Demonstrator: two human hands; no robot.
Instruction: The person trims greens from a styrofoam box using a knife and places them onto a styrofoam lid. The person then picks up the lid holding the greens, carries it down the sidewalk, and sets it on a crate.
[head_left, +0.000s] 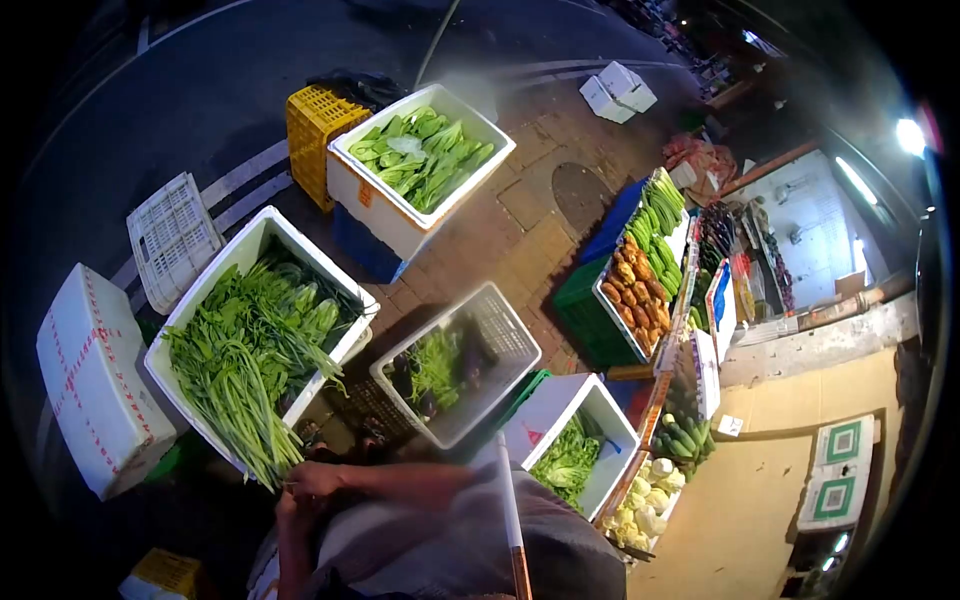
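My right hand (316, 480) and my left hand (291, 503) meet at the lower left, close against my body. The fingers of both look bent and closed together, but what they hold is too small and dark to make out. Just above them hang the stem ends of a big pile of long-stemmed leafy greens (235, 350). The pile fills a white foam box (163, 372) and spills over its near edge. I cannot tell whether my fingers touch the stems.
A plastic crate (520, 350) holds feathery greens and dark vegetables. Foam boxes of leafy greens (425, 160) and lettuce (565, 460) stand around. At right, a stall shows brown roots (635, 290), cucumbers (682, 440) and pale cabbages (648, 500). A closed foam box (100, 380) sits left.
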